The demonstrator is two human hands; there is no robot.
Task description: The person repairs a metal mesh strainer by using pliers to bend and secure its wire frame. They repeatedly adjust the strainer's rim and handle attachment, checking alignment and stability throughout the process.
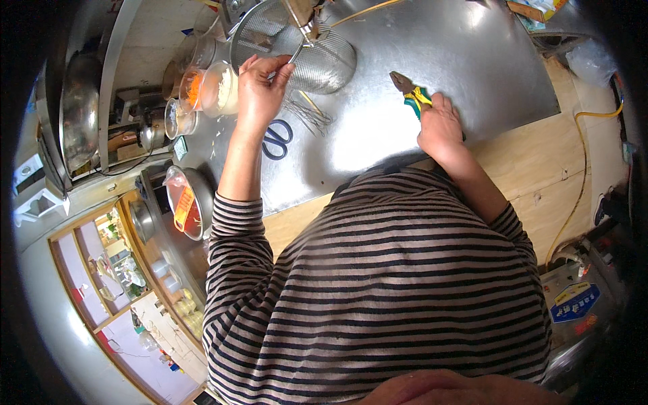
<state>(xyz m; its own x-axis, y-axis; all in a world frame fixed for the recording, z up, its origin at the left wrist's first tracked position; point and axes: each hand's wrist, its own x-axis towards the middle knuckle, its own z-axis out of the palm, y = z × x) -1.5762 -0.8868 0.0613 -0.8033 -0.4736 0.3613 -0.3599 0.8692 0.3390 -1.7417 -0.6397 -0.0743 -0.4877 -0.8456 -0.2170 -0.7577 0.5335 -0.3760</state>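
A wire-mesh strainer basket lies on the metal table, with a wooden piece at its rim. My left hand is closed, thumb and fingers pinching the strainer's metal rim. To the right, my right hand is wrapped round the green and yellow handles of a pair of pliers. The pliers' jaws point away from me and to the left, over the tabletop. Just below the strainer lies a loose bundle of thin wires. Scissors with dark handles rest beside my left wrist.
Tubs of shredded orange food and pale food stand left of my left hand. A metal bowl with a red and orange package sits by the table's left edge. A yellow hose hangs at the right. Wooden boards border the metal tabletop.
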